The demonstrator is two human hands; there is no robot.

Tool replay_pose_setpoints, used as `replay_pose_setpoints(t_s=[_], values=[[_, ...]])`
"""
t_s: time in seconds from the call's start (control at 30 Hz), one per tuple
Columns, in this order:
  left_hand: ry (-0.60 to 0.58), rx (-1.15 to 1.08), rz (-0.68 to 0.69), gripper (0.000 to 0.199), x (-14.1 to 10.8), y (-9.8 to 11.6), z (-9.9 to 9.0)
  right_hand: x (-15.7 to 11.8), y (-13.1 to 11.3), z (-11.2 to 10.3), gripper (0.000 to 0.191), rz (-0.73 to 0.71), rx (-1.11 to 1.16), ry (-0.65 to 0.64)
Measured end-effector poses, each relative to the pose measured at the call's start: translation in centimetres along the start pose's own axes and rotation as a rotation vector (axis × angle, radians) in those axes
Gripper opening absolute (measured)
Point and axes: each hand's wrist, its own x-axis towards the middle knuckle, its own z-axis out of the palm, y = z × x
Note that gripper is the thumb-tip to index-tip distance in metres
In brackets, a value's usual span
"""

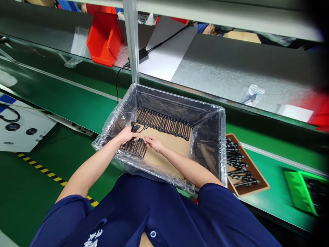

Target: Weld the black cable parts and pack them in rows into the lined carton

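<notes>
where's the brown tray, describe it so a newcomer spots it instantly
Start from the large dark bin lined with clear plastic. Just right of it, on the green bench, sits a brown tray holding black rods. Its brown walls set it apart from the bright green container farther right.

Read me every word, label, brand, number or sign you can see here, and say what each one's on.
No text can be read for certain.
White characters on the navy shirt: too small and blurred to read.
Dark marks on the white panel: too small to tell if any are lettering.
Yellow-and-black floor tape: stripes only, no words visible.
</notes>
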Motion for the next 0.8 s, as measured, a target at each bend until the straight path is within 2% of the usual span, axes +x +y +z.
replay_pose_setpoints(t_s=[0.07, 0.17, 0.23, 0.3, 0.37, 0.43, 0.5, 0.57, 0.67, 0.8], values=[[-0.055, 0.039, 0.051, 0.025, -0.1, 0.1, 0.8, -0.6, -2.0, 1.4, 0.027, -0.054, 0.279, -0.053], [-0.094, 0.137, 0.148, 0.024, -0.3, 0.6, 2.1, -1.2, -4.0, 2.7, 0.032, -0.091, 0.436, -0.026], [-0.071, 0.191, 0.172, 0.025, -0.3, 0.9, 2.6, -1.2, -4.6, 2.4, 0.032, -0.114, 0.455, 0.039], [-0.02, 0.213, 0.163, 0.025, -0.1, 1.0, 2.4, -1.0, -4.5, 1.0, 0.032, -0.172, 0.406, 0.124], [0.088, 0.217, 0.141, 0.024, 0.2, 0.9, 1.7, -0.6, -3.7, -1.2, 0.03, -0.268, 0.201, 0.225], [0.199, 0.22, 0.116, 0.019, 0.7, 0.8, 0.7, -0.4, -2.1, -3.2, 0.023, -0.357, -0.217, 0.256], [0.248, 0.196, 0.08, 0.014, 1.0, 0.7, 0.0, -0.4, 0.3, -4.3, 0.016, -0.38, -0.756, 0.148], [0.241, 0.156, 0.046, 0.012, 1.2, 0.7, -0.2, -0.6, 3.3, -4.1, 0.015, -0.337, -1.151, -0.019], [0.204, 0.099, -0.02, 0.013, 1.1, 0.9, 0.3, -0.8, 7.3, -2.3, 0.016, -0.305, -1.349, -0.201], [0.174, 0.068, -0.075, 0.014, 0.9, 0.9, 0.8, -0.7, 10.1, -0.7, 0.018, -0.367, -1.299, -0.294]])
